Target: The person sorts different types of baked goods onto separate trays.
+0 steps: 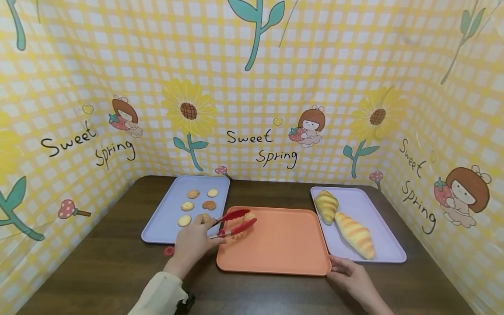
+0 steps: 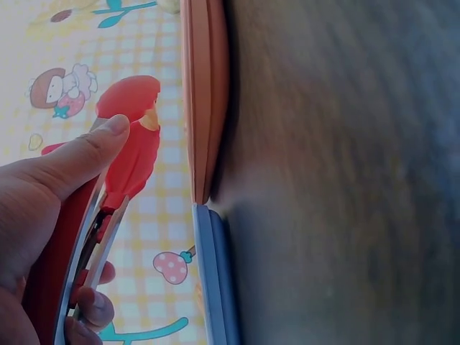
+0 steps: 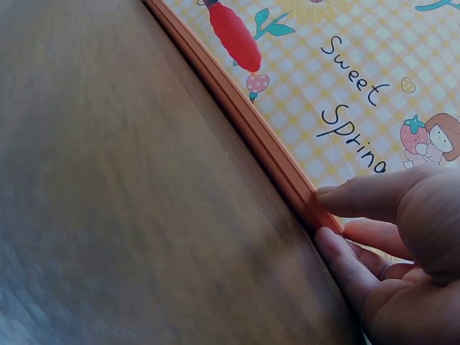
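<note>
My left hand [image 1: 193, 243] grips a pair of red-tipped tongs [image 1: 241, 226], its thumb along one arm and its fingers curled under the other in the left wrist view. Between the tong tips sits a small tan cookie [image 1: 249, 216], over the left part of the orange tray [image 1: 275, 245]; only a yellowish edge of the cookie [image 2: 149, 120] shows from the left wrist. At the tray's near right corner, my right hand [image 1: 352, 278] pinches the rim between thumb and fingers. Several cookies lie on the blue tray [image 1: 161, 225], one of them [image 1: 204, 218] right beside my left fingers.
To the right, a lilac tray [image 1: 387, 249] bears two croissants, a browner one [image 1: 327, 206] and a longer pale one [image 1: 355, 236]. All three trays lie on a dark wooden table [image 1: 98, 262]. Yellow checked cloth [image 1: 252, 105] stands around the back and sides.
</note>
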The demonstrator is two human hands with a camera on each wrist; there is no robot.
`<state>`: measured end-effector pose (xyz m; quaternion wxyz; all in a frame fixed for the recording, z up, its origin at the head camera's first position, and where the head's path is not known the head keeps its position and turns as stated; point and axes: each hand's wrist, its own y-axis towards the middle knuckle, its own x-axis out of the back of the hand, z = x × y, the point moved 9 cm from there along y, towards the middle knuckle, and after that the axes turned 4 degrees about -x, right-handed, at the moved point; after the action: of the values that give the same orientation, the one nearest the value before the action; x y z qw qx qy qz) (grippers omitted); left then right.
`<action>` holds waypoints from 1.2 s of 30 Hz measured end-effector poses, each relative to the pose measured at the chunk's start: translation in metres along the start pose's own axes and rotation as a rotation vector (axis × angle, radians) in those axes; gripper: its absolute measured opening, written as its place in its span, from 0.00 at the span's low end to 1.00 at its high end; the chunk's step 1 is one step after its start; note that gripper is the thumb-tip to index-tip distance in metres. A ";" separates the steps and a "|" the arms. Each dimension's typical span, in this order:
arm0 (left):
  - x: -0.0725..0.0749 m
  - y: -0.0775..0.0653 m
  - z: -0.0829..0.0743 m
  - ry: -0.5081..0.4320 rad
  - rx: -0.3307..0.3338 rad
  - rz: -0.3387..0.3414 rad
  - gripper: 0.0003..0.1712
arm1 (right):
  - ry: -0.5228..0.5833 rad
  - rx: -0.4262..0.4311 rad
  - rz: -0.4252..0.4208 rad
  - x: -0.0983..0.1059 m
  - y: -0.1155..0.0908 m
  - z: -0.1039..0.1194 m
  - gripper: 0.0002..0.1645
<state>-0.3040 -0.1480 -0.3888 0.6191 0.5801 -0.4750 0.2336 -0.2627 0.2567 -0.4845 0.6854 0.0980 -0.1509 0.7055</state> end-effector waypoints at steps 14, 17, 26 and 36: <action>0.011 -0.005 0.012 0.036 -0.026 -0.133 0.41 | 0.015 0.008 0.002 0.000 -0.003 0.002 0.32; 0.014 -0.007 0.016 0.043 -0.034 -0.168 0.42 | 0.012 0.007 -0.001 0.000 -0.003 0.002 0.32; 0.019 -0.005 0.042 0.047 0.030 -0.132 0.42 | 0.023 0.036 0.014 0.000 -0.003 0.004 0.31; 0.021 -0.008 0.063 0.032 0.062 -0.149 0.42 | 0.023 0.040 0.023 -0.001 -0.002 0.005 0.32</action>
<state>-0.3077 -0.2151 -0.3827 0.6238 0.6290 -0.4132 0.2109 -0.2608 0.2543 -0.4800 0.6770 0.1018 -0.1298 0.7172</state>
